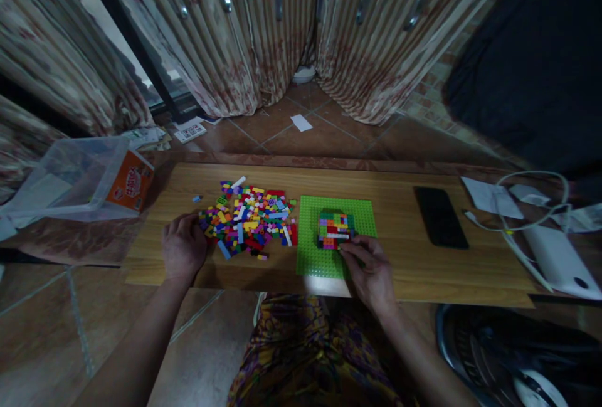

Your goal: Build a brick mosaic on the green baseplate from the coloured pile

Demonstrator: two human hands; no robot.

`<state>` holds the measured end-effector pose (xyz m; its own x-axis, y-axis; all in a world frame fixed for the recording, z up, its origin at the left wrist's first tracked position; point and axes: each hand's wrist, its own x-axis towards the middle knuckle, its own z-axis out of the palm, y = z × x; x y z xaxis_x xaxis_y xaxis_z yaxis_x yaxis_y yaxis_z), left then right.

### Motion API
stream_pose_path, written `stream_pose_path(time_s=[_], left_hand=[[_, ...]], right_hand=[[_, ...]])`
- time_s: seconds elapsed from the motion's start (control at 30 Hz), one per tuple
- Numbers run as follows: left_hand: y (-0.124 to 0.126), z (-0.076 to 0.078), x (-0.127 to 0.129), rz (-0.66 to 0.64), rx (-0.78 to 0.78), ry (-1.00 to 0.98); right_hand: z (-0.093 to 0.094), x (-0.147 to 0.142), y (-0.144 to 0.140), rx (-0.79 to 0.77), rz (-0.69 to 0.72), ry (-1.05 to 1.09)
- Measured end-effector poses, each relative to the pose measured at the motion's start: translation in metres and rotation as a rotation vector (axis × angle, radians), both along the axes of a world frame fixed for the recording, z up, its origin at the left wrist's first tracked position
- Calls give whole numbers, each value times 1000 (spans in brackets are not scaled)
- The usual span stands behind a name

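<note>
My right hand [370,267] is over the front right of a green studded baseplate [309,260]. Its thumb and fingertips are pinched together at the right edge of a small layered block of coloured building bricks [333,229], on a brick mostly hidden by the fingers. A white brick and red ones show on top of that block. At the left edge of a heap of loose bricks [254,219], my left hand [182,247] rests on the wooden table with its fingers curled in. The fingertips are turned away, so what they hold, if anything, is hidden.
A lone blue brick [197,199] lies left of the heap. To the right is a black phone [441,217], then a white cable [512,244] and a white power bank [562,261]. A clear plastic bin [70,175] with an orange label stands beyond the table's left end.
</note>
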<state>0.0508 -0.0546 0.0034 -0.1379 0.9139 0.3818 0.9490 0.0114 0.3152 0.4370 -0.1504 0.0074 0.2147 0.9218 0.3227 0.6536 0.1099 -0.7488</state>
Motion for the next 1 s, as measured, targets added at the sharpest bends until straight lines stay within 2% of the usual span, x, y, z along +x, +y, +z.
stream_pose_path(time_s=[0.33,0.57,0.73,1.0], left_hand=[[1,-2,-1,0,2,10],[1,-1,0,-2,18,24],[0,-1,0,1,14,21],[0,1,2,7,-2,-12]], right_hand=[[9,3,-2,-52,-41,65],[10,1,-1,-118,-197,167],[11,-3,4,-161,-194,162],[12,-5,6,-148,-179,176]])
